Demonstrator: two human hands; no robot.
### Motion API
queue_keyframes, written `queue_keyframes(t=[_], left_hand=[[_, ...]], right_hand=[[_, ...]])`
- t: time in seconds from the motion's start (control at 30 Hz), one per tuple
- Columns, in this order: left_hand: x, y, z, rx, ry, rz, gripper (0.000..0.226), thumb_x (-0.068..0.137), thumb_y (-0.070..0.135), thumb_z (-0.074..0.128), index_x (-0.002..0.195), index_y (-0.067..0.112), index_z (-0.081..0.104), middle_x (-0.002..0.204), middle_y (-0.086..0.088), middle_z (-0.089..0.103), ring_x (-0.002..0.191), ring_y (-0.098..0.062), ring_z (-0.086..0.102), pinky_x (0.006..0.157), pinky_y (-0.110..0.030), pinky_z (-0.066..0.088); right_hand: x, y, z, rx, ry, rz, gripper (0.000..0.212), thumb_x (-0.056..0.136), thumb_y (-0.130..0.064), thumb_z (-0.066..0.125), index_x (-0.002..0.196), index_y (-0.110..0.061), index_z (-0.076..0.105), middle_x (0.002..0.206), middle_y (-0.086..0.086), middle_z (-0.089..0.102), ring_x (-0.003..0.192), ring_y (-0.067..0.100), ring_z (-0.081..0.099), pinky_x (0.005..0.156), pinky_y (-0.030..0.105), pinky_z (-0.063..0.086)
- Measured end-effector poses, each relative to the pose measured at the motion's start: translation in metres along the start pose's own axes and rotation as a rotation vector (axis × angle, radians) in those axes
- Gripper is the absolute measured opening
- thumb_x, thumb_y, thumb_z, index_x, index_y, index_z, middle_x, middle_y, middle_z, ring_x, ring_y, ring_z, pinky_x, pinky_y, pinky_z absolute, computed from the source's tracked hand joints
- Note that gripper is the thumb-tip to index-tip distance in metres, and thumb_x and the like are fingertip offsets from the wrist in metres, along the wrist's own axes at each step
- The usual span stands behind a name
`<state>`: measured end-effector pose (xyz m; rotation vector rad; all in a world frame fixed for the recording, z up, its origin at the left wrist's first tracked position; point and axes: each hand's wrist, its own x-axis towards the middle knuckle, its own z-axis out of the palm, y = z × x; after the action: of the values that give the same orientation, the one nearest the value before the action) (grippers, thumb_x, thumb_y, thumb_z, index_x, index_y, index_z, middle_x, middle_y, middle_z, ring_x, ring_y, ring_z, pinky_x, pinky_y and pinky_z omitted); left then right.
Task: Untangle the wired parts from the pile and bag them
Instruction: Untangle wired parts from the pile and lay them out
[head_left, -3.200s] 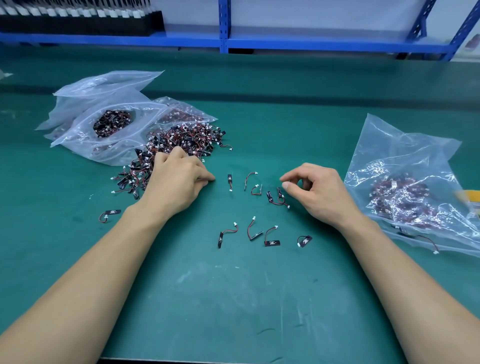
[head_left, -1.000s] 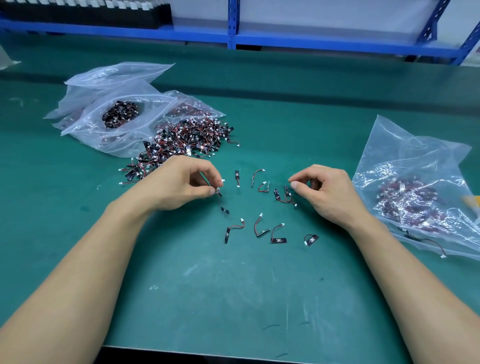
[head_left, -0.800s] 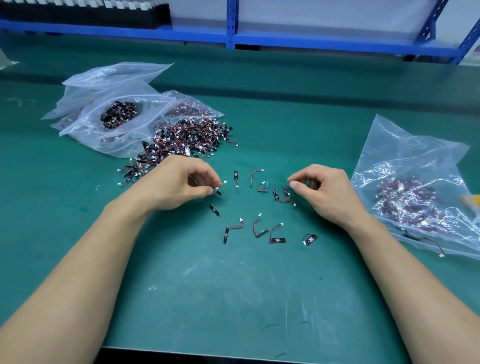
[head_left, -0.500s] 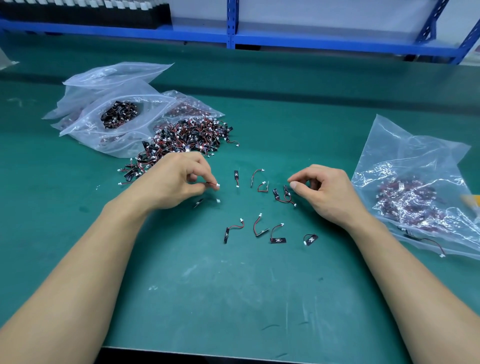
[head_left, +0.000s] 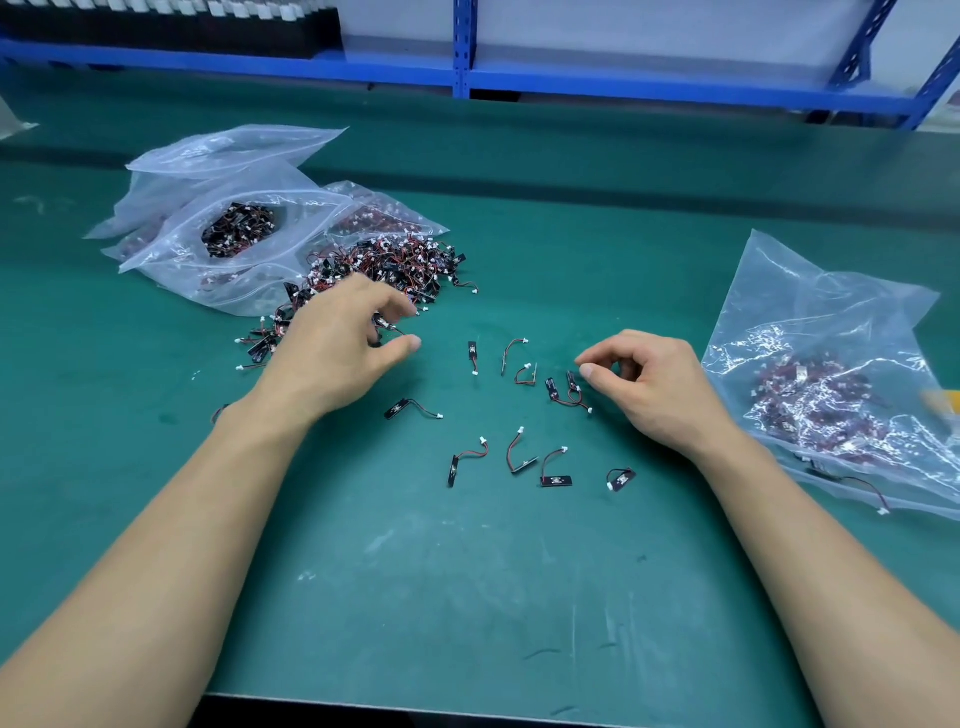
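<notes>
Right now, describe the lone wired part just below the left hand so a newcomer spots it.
On the green mat, look just below the left hand. One wired part lies alone there, black board left, wire running right to a white plug; the row of four sits farther right.

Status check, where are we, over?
Left hand at pile edge, grip unclear. Right hand idle, empty. Loose parts on mat, unbagged. Nothing blocking.
</notes>
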<state>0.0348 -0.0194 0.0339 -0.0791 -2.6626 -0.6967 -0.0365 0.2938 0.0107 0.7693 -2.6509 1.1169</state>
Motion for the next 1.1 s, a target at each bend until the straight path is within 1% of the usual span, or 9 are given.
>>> queue_keyframes(t=[0.2, 0.43, 0.53, 0.63, 0.7, 0.8, 0.87, 0.97, 1.1], left_hand=[[-0.004, 0.007, 0.001, -0.106, -0.374, 0.007, 0.017, 0.075, 0.027, 0.086, 0.087, 0.029, 0.075, 0.07, 0.016, 0.071, 0.064, -0.004, 0.065, 0.07, -0.024, 0.053], [-0.01, 0.02, 0.012, -0.289, -0.566, -0.023, 0.015, 0.077, 0.023, 0.085, 0.087, 0.027, 0.074, 0.068, 0.007, 0.071, 0.051, -0.013, 0.067, 0.051, -0.017, 0.049], [-0.009, 0.021, 0.014, -0.292, -0.518, 0.001, 0.013, 0.077, 0.028, 0.084, 0.084, 0.029, 0.074, 0.068, 0.01, 0.07, 0.048, -0.005, 0.06, 0.052, -0.014, 0.044], [-0.006, 0.018, 0.015, -0.229, -0.229, 0.034, 0.007, 0.084, 0.027, 0.078, 0.082, 0.031, 0.073, 0.07, 0.016, 0.067, 0.057, -0.003, 0.054, 0.059, -0.011, 0.04], [-0.005, 0.02, 0.019, -0.199, -0.12, 0.08, 0.011, 0.091, 0.018, 0.071, 0.097, 0.028, 0.072, 0.082, 0.016, 0.067, 0.072, -0.005, 0.058, 0.068, -0.009, 0.04], [-0.004, 0.024, 0.029, -0.138, -0.199, 0.151, 0.033, 0.097, 0.014, 0.059, 0.129, 0.02, 0.062, 0.124, 0.007, 0.063, 0.109, -0.009, 0.057, 0.095, -0.016, 0.04], [-0.003, 0.026, 0.036, -0.086, -0.3, 0.181, 0.043, 0.099, 0.015, 0.054, 0.142, 0.018, 0.051, 0.143, 0.003, 0.052, 0.131, -0.012, 0.045, 0.111, -0.023, 0.03], [-0.001, 0.026, 0.042, -0.031, -0.367, 0.173, 0.047, 0.102, 0.021, 0.05, 0.148, 0.021, 0.043, 0.148, 0.004, 0.048, 0.136, -0.01, 0.039, 0.111, -0.02, 0.023], [-0.002, 0.024, 0.04, -0.048, -0.331, 0.19, 0.045, 0.099, 0.023, 0.052, 0.144, 0.022, 0.048, 0.136, 0.006, 0.056, 0.127, -0.012, 0.045, 0.109, -0.025, 0.03]], right_hand=[[-0.001, 0.0, 0.0, 0.008, 0.001, 0.006, 0.006, 0.088, -0.016, 0.074, 0.086, -0.021, 0.077, 0.069, -0.03, 0.058, 0.058, 0.008, 0.046, 0.06, 0.01, 0.035], [0.0, 0.0, 0.001, 0.012, -0.005, 0.015, 0.009, 0.088, -0.016, 0.073, 0.084, -0.024, 0.077, 0.069, -0.028, 0.059, 0.058, 0.008, 0.046, 0.059, 0.011, 0.036], [0.0, 0.0, 0.001, 0.02, 0.0, 0.018, 0.007, 0.088, -0.016, 0.073, 0.085, -0.022, 0.077, 0.068, -0.022, 0.061, 0.057, 0.007, 0.046, 0.06, 0.011, 0.037], [0.001, 0.0, 0.0, 0.028, 0.002, 0.024, 0.008, 0.087, -0.016, 0.074, 0.085, -0.023, 0.077, 0.069, -0.018, 0.061, 0.057, 0.008, 0.046, 0.061, 0.011, 0.038], [0.001, 0.0, 0.0, 0.023, 0.001, 0.021, 0.008, 0.087, -0.017, 0.073, 0.085, -0.024, 0.076, 0.069, -0.023, 0.06, 0.058, 0.008, 0.046, 0.06, 0.01, 0.037], [0.001, -0.001, 0.001, 0.013, -0.001, 0.015, 0.009, 0.087, -0.017, 0.073, 0.086, -0.026, 0.076, 0.071, -0.031, 0.058, 0.059, 0.008, 0.047, 0.061, 0.009, 0.036], [0.0, -0.001, 0.001, 0.014, -0.004, 0.017, 0.01, 0.087, -0.017, 0.073, 0.086, -0.027, 0.075, 0.071, -0.031, 0.058, 0.059, 0.008, 0.047, 0.061, 0.009, 0.037], [0.001, 0.0, 0.0, 0.029, -0.001, 0.027, 0.012, 0.087, -0.017, 0.073, 0.085, -0.028, 0.075, 0.069, -0.025, 0.059, 0.058, 0.008, 0.046, 0.06, 0.009, 0.035], [0.001, -0.001, 0.001, 0.022, -0.001, 0.027, 0.011, 0.087, -0.018, 0.073, 0.085, -0.029, 0.075, 0.074, -0.015, 0.062, 0.059, 0.007, 0.047, 0.06, 0.009, 0.036]])
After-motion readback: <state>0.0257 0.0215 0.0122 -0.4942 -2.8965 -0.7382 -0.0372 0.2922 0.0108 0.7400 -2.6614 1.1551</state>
